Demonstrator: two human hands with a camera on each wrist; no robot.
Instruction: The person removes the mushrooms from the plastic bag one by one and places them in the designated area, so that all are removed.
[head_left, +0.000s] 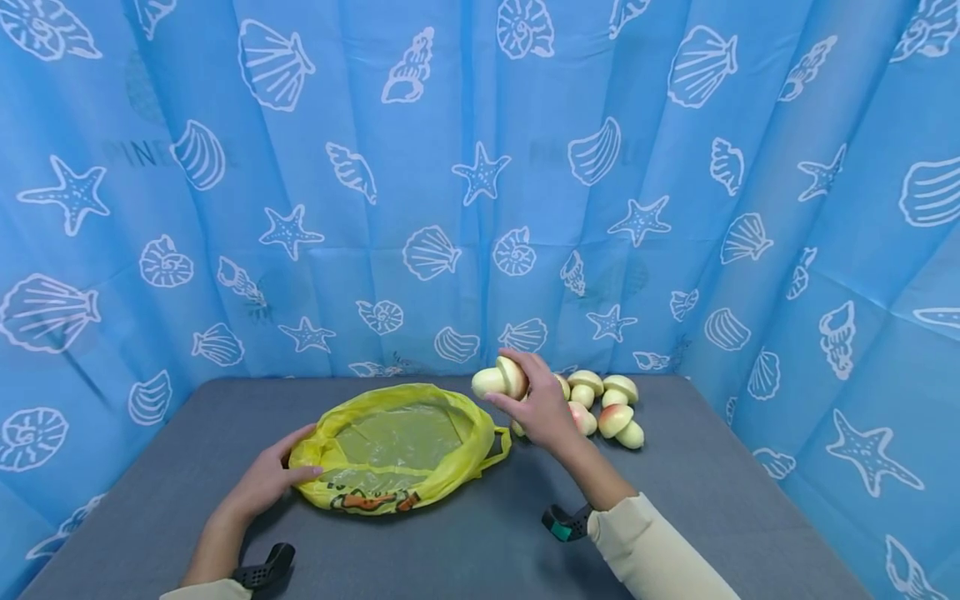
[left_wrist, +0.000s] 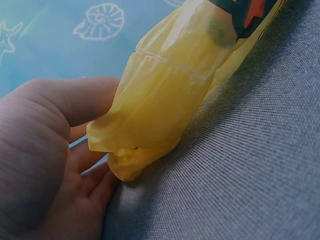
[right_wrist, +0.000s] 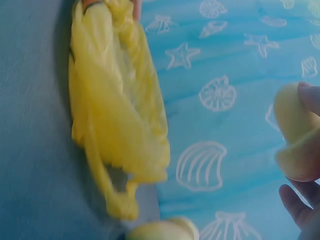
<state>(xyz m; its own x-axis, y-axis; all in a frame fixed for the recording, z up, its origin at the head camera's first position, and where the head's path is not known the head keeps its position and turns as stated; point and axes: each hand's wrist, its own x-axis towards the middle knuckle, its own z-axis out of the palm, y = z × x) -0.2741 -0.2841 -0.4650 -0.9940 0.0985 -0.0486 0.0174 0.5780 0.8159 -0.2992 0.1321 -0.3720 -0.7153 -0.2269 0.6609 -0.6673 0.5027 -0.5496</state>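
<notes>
A yellow plastic bag [head_left: 442,487] lies on the grey table with its wide mouth facing up, and no mushroom shows inside it. My left hand [head_left: 264,479] holds the bag's left end between thumb and fingers; in the left wrist view the thumb [left_wrist: 95,97] lies against the yellow plastic [left_wrist: 155,100] and the other fingers go behind it. Just right of the bag, above the table, my right hand [head_left: 542,404] grips a pale toy mushroom [head_left: 491,382], its stem pointing left. The right wrist view shows this mushroom [right_wrist: 295,117] at its right edge, partly cut off.
Several more toy mushrooms [head_left: 585,387] lie grouped at the table's back right, partly behind my right hand. The bag's handle loop [head_left: 501,446] sticks out toward them. A blue curtain [head_left: 480,208] with white shells hangs behind the grey table [head_left: 465,554] and along its sides.
</notes>
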